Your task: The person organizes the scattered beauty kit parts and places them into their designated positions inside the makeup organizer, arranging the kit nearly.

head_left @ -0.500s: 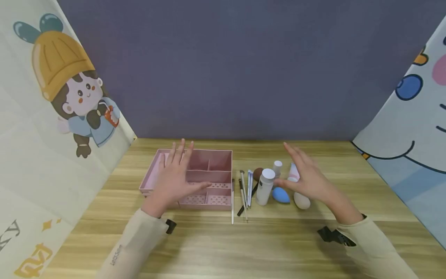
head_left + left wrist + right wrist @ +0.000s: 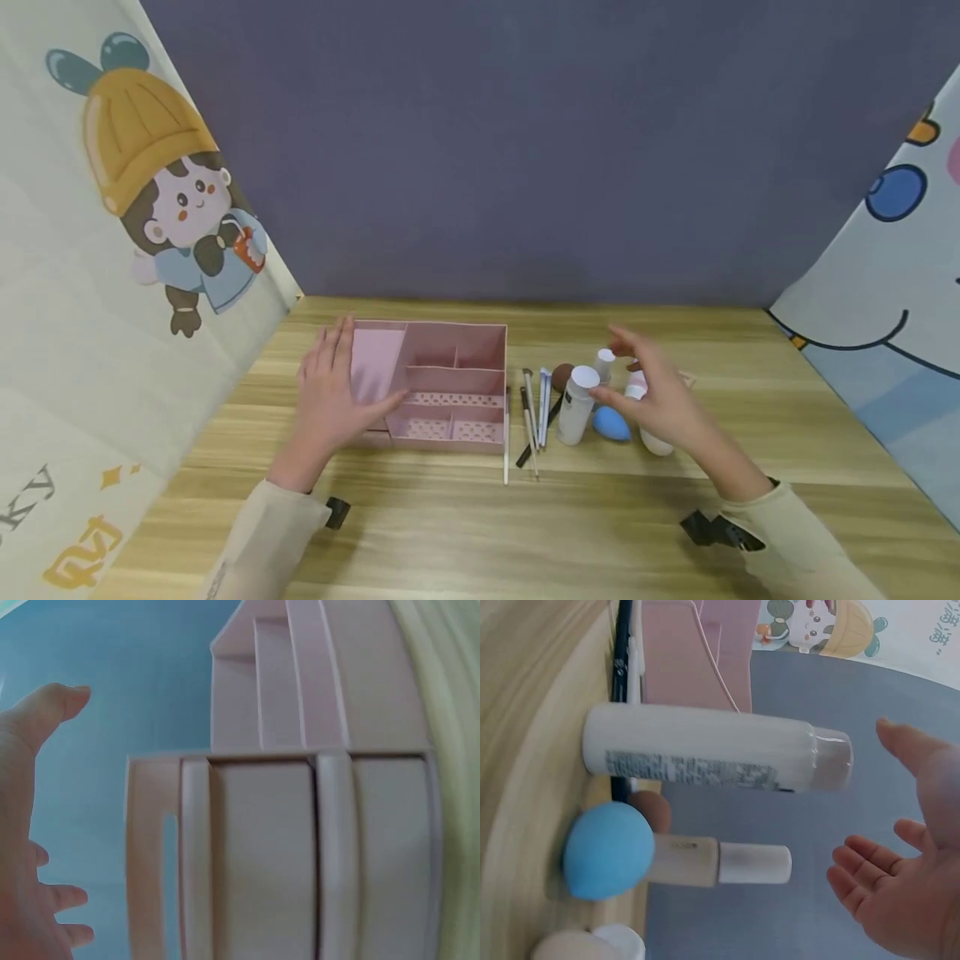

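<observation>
Tabletop (image 2: 480,533), right grip (image 2: 663,404) parted near bottle (image 2: 576,412)

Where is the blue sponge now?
In the head view, the blue sponge lies on the table, right of centre, between the tall bottle on its left and the pale sponge on its right.
</observation>
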The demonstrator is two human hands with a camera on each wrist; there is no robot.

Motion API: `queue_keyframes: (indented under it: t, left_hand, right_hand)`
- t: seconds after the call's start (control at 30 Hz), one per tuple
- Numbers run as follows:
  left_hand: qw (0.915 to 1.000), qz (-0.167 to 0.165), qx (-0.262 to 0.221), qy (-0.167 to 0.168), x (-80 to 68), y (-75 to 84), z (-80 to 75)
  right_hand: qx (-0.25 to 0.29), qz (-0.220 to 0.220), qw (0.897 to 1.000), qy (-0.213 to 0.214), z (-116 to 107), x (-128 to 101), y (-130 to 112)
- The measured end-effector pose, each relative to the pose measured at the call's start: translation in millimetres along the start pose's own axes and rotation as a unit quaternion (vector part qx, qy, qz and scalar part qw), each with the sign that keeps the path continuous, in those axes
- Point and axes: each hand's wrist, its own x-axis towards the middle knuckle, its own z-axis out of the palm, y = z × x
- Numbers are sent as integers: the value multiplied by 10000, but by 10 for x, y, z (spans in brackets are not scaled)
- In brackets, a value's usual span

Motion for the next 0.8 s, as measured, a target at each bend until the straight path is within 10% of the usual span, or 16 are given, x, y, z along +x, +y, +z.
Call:
queue_keyframes:
  t: [0.43,0.8]
  left_hand:
    - [9920,-930,-791,305,-324,-343,-28]
    - [9566,-1787,-2297,165,-448,-452,36]
  right_hand:
    - [293,-29,9994,-163,206,-109,40]
    - [569,-129,9982,-120,278,-185,95]
